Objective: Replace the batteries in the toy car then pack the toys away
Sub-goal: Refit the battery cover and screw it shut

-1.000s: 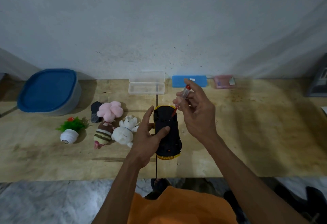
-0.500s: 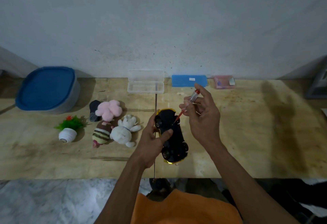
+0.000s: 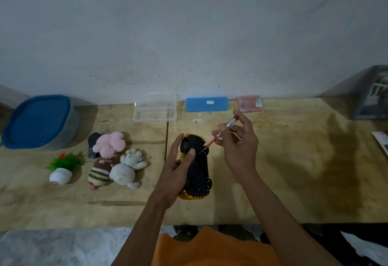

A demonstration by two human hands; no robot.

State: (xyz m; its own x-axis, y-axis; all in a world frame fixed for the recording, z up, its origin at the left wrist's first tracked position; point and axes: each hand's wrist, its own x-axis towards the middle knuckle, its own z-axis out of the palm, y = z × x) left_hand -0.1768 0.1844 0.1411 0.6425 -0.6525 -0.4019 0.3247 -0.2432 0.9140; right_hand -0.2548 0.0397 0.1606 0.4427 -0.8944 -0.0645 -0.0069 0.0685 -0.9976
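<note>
The yellow toy car (image 3: 199, 173) lies upside down in the middle of the wooden table (image 3: 294, 171), its black underside up. My left hand (image 3: 176, 173) grips the car's left side, thumb pressed on the underside. My right hand (image 3: 237, 146) pinches a small screwdriver (image 3: 220, 135) with a clear handle and red shaft. Its tip touches the underside near the car's far end. To the left lie a pink plush (image 3: 110, 145), a white plush (image 3: 127, 170), a striped plush (image 3: 98, 174) and a small potted toy plant (image 3: 62, 170).
A grey tub with a blue lid (image 3: 38, 121) stands at the far left. Along the wall lie an open clear plastic case (image 3: 155, 108), a blue case (image 3: 206, 104) and a pink box (image 3: 249, 103). A dark object (image 3: 373, 93) sits at the right edge.
The car has tilted and turned slightly under my left hand. My right hand has shifted right with the screwdriver, whose tip stays on the underside.
</note>
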